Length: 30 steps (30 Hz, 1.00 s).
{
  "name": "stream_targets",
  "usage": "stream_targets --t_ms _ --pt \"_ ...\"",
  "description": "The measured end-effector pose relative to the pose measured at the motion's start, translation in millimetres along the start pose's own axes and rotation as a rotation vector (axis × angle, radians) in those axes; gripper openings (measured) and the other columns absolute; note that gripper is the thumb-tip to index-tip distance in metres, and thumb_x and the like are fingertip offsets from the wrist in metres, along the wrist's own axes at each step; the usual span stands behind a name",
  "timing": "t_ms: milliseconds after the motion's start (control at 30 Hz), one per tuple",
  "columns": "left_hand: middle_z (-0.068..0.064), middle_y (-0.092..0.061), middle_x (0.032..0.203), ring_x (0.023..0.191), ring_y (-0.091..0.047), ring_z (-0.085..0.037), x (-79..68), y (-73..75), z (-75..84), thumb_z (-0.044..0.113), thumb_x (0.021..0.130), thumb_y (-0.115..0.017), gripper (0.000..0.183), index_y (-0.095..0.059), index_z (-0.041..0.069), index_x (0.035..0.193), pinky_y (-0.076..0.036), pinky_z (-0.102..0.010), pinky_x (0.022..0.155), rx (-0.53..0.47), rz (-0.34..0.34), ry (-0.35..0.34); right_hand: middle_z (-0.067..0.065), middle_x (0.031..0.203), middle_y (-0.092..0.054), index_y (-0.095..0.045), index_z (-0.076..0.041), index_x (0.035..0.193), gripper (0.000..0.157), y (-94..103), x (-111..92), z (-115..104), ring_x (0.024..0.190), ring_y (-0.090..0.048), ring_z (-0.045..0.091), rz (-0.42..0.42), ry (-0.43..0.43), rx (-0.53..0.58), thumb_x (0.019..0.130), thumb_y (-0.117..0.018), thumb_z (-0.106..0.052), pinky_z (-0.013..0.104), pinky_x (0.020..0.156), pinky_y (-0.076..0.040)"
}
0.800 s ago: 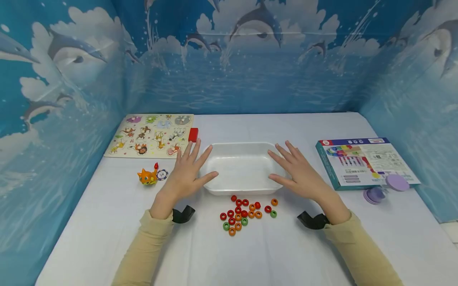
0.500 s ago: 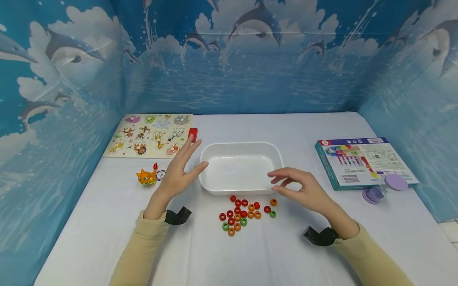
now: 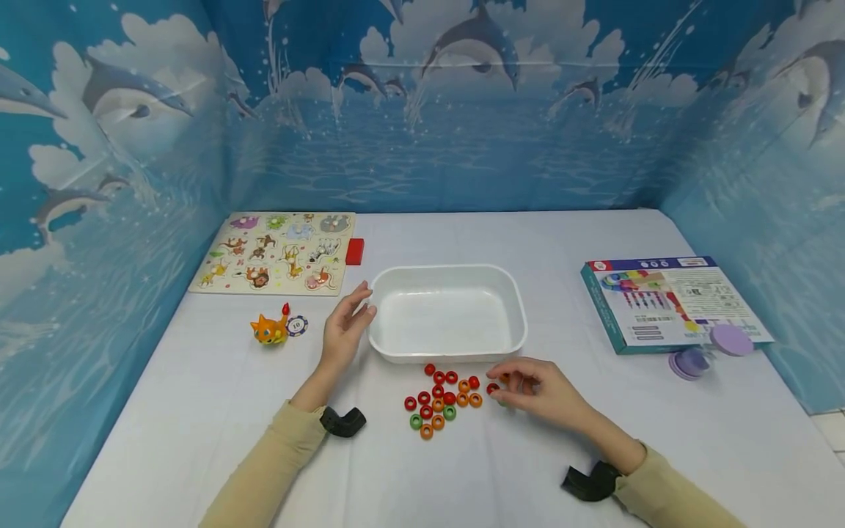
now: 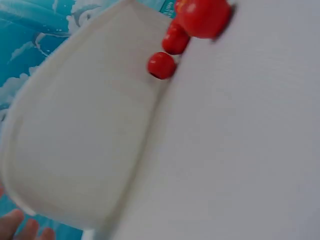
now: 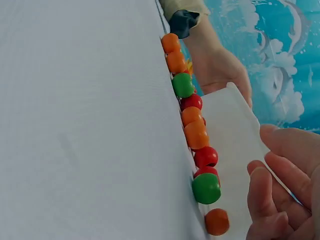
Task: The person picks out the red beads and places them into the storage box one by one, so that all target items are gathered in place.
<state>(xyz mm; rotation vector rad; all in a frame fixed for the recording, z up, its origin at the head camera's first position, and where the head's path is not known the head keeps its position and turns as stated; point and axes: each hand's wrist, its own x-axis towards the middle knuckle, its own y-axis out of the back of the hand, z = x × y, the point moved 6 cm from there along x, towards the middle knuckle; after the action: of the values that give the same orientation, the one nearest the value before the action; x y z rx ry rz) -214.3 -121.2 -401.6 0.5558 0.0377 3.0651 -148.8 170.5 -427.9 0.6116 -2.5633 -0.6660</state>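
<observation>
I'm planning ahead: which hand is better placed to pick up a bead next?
Probably the right hand: its fingertips are close to the rightmost beads, while the left hand is at the left end of the white tray.

By the fingers of the right hand (image 3: pixel 543 394), an orange bead (image 3: pixel 505 378) and a green bead (image 3: pixel 503 404) are mostly hidden in the head view. Whether the red bead (image 3: pixel 493 389) near the thumb is touched cannot be told. Whether the tray (image 3: pixel 449 323) is touched by the left hand (image 3: pixel 342 330) is also unclear there. In the left wrist view, the left hand is cut at the corner; far from it, another red bead (image 4: pixel 204 17) is blurred and cut by the upper edge. In the right wrist view, the left hand is partly hidden behind the tray, and the right hand is cut off. Beyond the right hand, the box's (image 3: pixel 673 301) small print cannot be read.
</observation>
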Motion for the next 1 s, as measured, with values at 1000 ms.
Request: stream_targets --t_ms 1000 --pt "-0.005 -0.041 0.135 0.125 -0.035 -0.014 -4.7 2.0 -52.7 0.011 0.092 -0.050 0.028 -0.053 0.004 0.118 -0.031 -0.022 0.101 0.049 0.040 0.115 -0.012 0.080 -0.058 -0.065 -0.015 0.099 0.024 -12.1 -4.6 24.5 0.057 -0.046 0.004 0.030 0.036 -0.125 0.076 -0.072 -0.019 0.016 0.044 -0.041"
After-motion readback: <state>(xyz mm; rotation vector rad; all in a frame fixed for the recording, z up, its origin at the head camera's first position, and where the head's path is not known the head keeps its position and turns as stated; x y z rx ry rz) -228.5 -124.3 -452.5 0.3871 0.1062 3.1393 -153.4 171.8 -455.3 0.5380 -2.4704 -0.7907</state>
